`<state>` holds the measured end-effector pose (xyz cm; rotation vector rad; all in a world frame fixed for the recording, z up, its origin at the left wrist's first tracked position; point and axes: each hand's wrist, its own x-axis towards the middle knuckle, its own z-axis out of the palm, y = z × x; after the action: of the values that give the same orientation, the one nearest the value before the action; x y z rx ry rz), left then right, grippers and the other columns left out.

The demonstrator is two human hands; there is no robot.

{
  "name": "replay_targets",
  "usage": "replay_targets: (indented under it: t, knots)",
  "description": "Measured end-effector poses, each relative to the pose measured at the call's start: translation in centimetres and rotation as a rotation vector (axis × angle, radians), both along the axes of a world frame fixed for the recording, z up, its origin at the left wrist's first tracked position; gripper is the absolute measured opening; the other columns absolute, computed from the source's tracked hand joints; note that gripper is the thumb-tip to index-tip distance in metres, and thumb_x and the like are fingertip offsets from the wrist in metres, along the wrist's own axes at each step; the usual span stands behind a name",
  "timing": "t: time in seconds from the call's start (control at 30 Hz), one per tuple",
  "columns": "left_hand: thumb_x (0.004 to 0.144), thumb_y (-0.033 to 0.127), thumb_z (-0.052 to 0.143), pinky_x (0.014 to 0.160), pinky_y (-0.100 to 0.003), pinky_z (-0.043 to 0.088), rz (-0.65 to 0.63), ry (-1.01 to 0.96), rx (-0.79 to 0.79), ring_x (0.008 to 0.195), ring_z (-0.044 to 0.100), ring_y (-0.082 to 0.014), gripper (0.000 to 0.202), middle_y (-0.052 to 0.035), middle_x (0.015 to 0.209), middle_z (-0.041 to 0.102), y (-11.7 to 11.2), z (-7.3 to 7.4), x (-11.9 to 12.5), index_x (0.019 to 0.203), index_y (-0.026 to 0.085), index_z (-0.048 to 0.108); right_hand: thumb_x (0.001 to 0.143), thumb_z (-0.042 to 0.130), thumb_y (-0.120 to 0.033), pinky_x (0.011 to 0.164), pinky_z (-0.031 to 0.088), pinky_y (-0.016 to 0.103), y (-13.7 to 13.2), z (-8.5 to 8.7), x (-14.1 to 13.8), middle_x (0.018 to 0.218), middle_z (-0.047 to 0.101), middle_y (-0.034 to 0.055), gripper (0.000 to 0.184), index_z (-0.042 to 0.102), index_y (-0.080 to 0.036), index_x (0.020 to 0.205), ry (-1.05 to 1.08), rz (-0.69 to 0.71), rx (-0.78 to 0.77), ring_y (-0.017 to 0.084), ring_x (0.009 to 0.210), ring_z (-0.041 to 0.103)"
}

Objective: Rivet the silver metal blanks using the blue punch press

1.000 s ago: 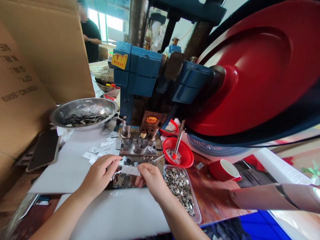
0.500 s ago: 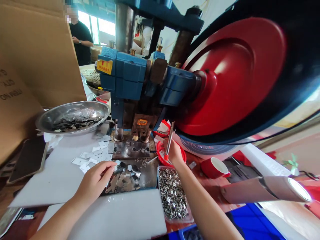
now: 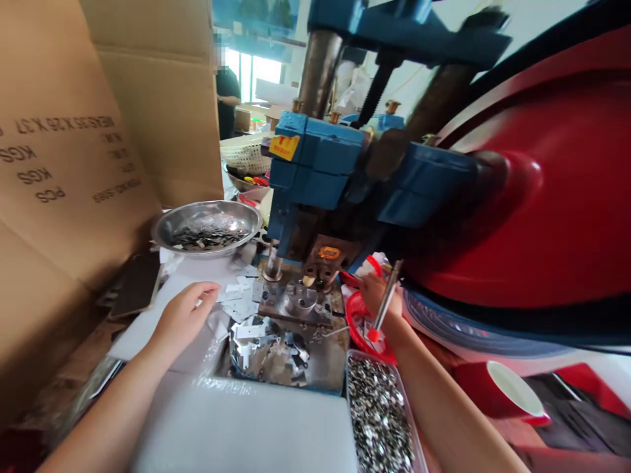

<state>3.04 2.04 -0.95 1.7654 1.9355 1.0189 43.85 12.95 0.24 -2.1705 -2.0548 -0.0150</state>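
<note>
My left hand (image 3: 183,314) lies on a white sheet (image 3: 148,328), fingers stretched toward several small flat metal plates (image 3: 237,297) left of the press die (image 3: 300,299). It holds nothing that I can see. My right hand (image 3: 373,292) is right of the die, over the red dishes (image 3: 355,323), fingers curled together; what they pinch is hidden. A metal rod with a red tip (image 3: 386,303) leans across in front of that hand. Cut metal scraps (image 3: 269,348) lie below the die.
A blue punch press (image 3: 315,164) with a big red flywheel (image 3: 542,197) towers ahead. A steel bowl (image 3: 207,211) of parts, cardboard boxes (image 3: 73,164) and a phone (image 3: 135,286) stand left. A clear tray of small parts (image 3: 379,414) and a red cup (image 3: 503,389) sit right. A person (image 3: 227,98) stands far back.
Both hands let go of the plate held a second ago. My right hand went right to the red dishes; my left hand slid left onto the white sheet. My head turned.
</note>
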Motion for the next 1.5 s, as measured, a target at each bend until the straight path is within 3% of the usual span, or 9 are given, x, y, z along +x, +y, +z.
replay_targets:
  t: [0.17, 0.27, 0.53, 0.7, 0.8, 0.93, 1.1, 1.27, 1.5]
  knots:
    - [0.084, 0.028, 0.048, 0.09, -0.034, 0.043, -0.464, 0.286, -0.157, 0.1, 0.058, -0.0218, 0.022, -0.0026, 0.101, 0.065, 0.3, 1.1, -2.4, 0.095, 0.026, 0.067, 0.093, 0.038, -0.031, 0.081, 0.046, 0.033, -3.8, -1.3, 1.7, 0.11, 0.067, 0.0093, 0.033, 0.066, -0.021, 0.106, 0.028, 0.162, 0.12, 0.025, 0.1, 0.062]
    - [0.078, 0.026, 0.056, 0.09, -0.034, 0.041, -0.567, 0.365, -0.25, 0.101, 0.056, -0.0225, 0.025, -0.0018, 0.101, 0.062, 0.0, 1.6, -3.0, 0.1, 0.03, 0.067, 0.088, 0.041, -0.029, 0.082, 0.049, 0.035, -7.2, -2.0, 1.9, 0.1, 0.07, 0.0093, 0.031, 0.07, -0.019, 0.095, 0.104, 0.251, 0.137, 0.025, 0.094, 0.064]
    - [0.071, 0.021, 0.057, 0.085, -0.031, 0.039, -0.593, 0.401, -0.305, 0.096, 0.055, -0.0228, 0.018, -0.0029, 0.094, 0.059, 0.5, 1.8, -2.9, 0.086, 0.025, 0.065, 0.092, 0.039, -0.04, 0.083, 0.052, 0.041, -13.5, -3.0, -0.9, 0.094, 0.072, 0.0091, 0.037, 0.071, -0.019, 0.093, 0.296, 0.288, 0.196, 0.026, 0.091, 0.066]
    - [0.074, 0.024, 0.054, 0.07, -0.028, 0.039, -0.582, 0.353, -0.35, 0.078, 0.057, -0.0198, 0.011, -0.0011, 0.082, 0.063, 0.1, 1.4, -2.0, 0.08, 0.023, 0.063, 0.093, 0.043, -0.039, 0.083, 0.053, 0.04, -16.0, -3.0, -3.2, 0.096, 0.072, 0.0094, 0.034, 0.07, -0.019, 0.095, 0.448, 0.314, 0.2, 0.025, 0.091, 0.066]
    - [0.082, 0.029, 0.05, 0.069, -0.028, 0.039, -0.585, 0.238, -0.35, 0.077, 0.059, -0.0192, 0.018, -0.0015, 0.083, 0.066, -1.0, 1.7, -0.1, 0.088, 0.023, 0.066, 0.093, 0.046, -0.036, 0.081, 0.054, 0.036, -17.6, -2.4, -6.0, 0.096, 0.072, 0.0081, 0.03, 0.07, -0.021, 0.099, 0.549, 0.384, 0.14, 0.023, 0.09, 0.067]
    - [0.089, 0.039, 0.042, 0.067, -0.027, 0.039, -0.562, -0.029, -0.368, 0.075, 0.058, -0.0171, 0.029, -0.0003, 0.079, 0.065, -2.8, 2.4, 4.2, 0.08, 0.022, 0.063, 0.093, 0.047, -0.034, 0.083, 0.053, 0.032, -18.6, -1.8, -10.2, 0.098, 0.072, 0.0071, 0.027, 0.069, -0.022, 0.103, 0.726, 0.472, 0.033, 0.021, 0.092, 0.067]
    - [0.09, 0.042, 0.04, 0.059, -0.025, 0.038, -0.622, -0.251, -0.483, 0.061, 0.052, -0.0137, 0.035, 0.0018, 0.064, 0.057, -3.4, 2.1, 8.8, 0.068, 0.019, 0.055, 0.094, 0.045, -0.041, 0.081, 0.054, 0.03, -18.2, -2.8, -12.7, 0.095, 0.072, 0.0082, 0.037, 0.063, -0.02, 0.117, 1.039, 0.335, -0.128, 0.02, 0.088, 0.068]
    - [0.089, 0.045, 0.04, 0.054, -0.024, 0.039, -0.713, -0.441, -0.663, 0.054, 0.05, -0.0116, 0.034, 0.0003, 0.071, 0.061, -3.3, 1.4, 10.4, 0.074, 0.018, 0.055, 0.089, 0.05, -0.048, 0.072, 0.056, 0.028, -18.2, -4.2, -12.4, 0.089, 0.073, 0.0087, 0.043, 0.063, -0.016, 0.115, 1.216, 0.204, -0.174, 0.02, 0.078, 0.068]
    - [0.091, 0.04, 0.039, 0.063, -0.027, 0.041, -0.556, -0.255, -0.29, 0.066, 0.055, -0.0152, 0.034, -0.001, 0.071, 0.062, -3.7, 0.9, 10.4, 0.074, 0.02, 0.061, 0.088, 0.054, -0.041, 0.072, 0.056, 0.024, -20.1, -2.7, -10.6, 0.094, 0.073, 0.0084, 0.03, 0.069, -0.019, 0.103, 0.939, 0.231, 0.087, 0.019, 0.081, 0.07]
